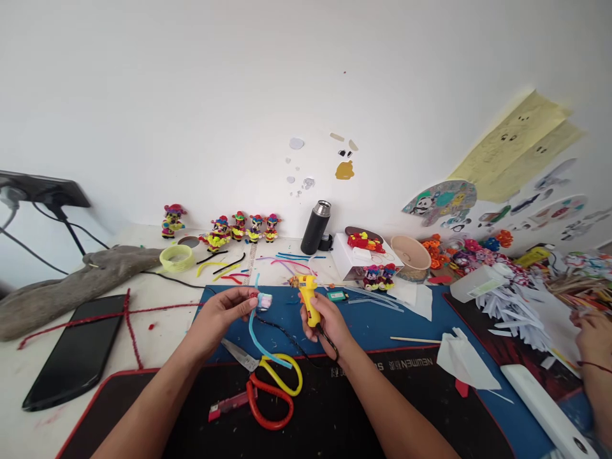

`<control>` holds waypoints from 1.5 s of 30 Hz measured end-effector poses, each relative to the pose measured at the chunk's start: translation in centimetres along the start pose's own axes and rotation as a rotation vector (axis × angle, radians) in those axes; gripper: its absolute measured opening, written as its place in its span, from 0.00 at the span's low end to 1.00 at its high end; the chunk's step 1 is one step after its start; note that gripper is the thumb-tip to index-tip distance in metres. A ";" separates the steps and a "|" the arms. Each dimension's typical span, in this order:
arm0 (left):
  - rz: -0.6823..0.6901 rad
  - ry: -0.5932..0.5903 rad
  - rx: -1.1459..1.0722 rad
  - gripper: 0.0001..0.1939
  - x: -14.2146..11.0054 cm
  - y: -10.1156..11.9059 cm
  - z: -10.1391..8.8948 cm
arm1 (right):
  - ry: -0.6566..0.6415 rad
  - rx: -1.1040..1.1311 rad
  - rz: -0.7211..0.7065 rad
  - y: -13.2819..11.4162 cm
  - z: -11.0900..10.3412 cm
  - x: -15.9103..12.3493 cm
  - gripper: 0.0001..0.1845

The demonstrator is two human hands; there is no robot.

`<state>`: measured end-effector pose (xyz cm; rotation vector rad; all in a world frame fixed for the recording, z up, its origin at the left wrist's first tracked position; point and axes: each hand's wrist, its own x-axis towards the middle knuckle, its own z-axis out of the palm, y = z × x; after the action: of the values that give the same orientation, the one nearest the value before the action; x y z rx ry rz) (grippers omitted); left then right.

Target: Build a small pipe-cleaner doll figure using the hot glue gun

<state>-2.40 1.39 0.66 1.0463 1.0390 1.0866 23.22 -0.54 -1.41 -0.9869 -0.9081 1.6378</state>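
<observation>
Black mat (329, 414) lies nearest, with the glue gun in the right hand

Scissors (248, 361) with one red and one yellow handle lie on it, between the hands and nearer the camera, blades pointing past the left hand's underside. The left hand (224, 312) is pinched narrow, thumb and forefinger together on a light blue fuzzy strip (259, 346) that curves down towards the scissors. Just beyond those fingertips is a small pale piece (264, 303). The right hand (329, 322) is wrapped round a yellow glue gun (308, 294), held up just right of the pale piece.

Beyond the left hand stand five small figures (239, 226); left of it lies a dark slab (71, 366). Beyond the right hand are a black flask (315, 229) and a white box (344, 261). Well right of it, another person's hand (593, 338) rests near paper strips (521, 312).
</observation>
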 end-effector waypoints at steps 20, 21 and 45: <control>0.013 -0.073 0.160 0.24 0.3 -1.3 0.2 | -0.072 0.075 -0.011 1.2 2.1 2.1 0.27; 0.012 -0.073 0.168 0.24 0.2 -1.3 0.3 | -0.081 0.063 -0.007 1.1 1.8 1.9 0.27; 0.113 0.029 0.303 0.26 -0.8 -0.7 1.3 | -0.168 -0.027 -0.062 0.0 1.8 0.8 0.28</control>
<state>-1.17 0.32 0.32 1.3483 1.2052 1.0571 21.44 0.05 -0.87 -0.8401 -1.0660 1.6782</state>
